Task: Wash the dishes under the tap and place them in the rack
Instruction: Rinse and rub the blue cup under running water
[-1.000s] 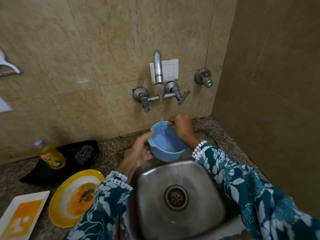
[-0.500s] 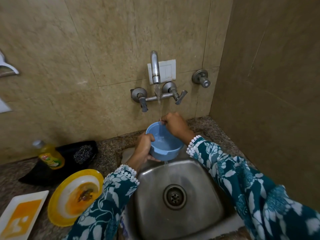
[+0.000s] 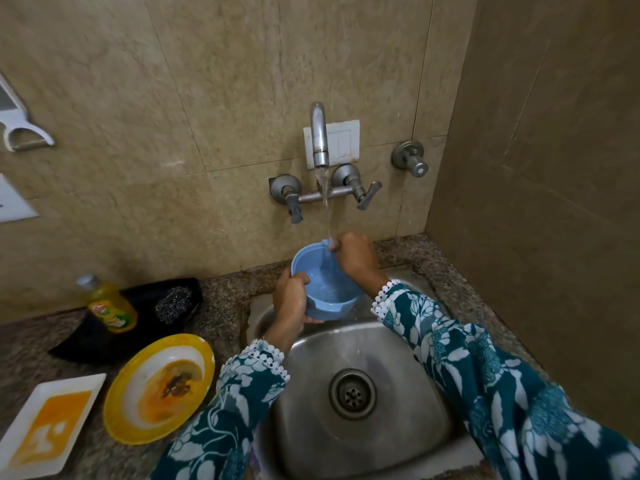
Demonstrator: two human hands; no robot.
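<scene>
Above the rear edge of the sink [image 3: 408,441], under the tap [image 3: 319,140]: blue bowl [image 3: 322,285], tilted slightly, mouth up, held clear of the basin. Running water [image 3: 325,202] falling from the spout into the bowl at its far rim; water pooled inside.

Left hand [image 3: 291,301]: curled round the bowl's near-left wall, thumb over the rim, fingers under the base. Right hand [image 3: 355,256]: fingers bent over the far-right rim, gripping it just beside the stream. Both forearms in teal floral sleeves [image 3: 485,368] with white lace cuffs.

In the basin floor, centred: round drain [image 3: 352,393]. Droplets visible on the steel.

On the counter [image 3: 225,296], left of the sink: yellow plate [image 3: 145,410] with orange food residue, near the sink's left edge. Further left, at the counter's front-left corner: white rectangular plate [image 3: 20,434], orange-stained. Behind both, toward the wall: black tray [image 3: 104,341] carrying a yellow dish-soap bottle [image 3: 109,306] and a steel scrubber [image 3: 173,304], well apart from the bowl.

On the wall: two lever handles flanking the spout, a separate valve [image 3: 410,159] to the right.
</scene>
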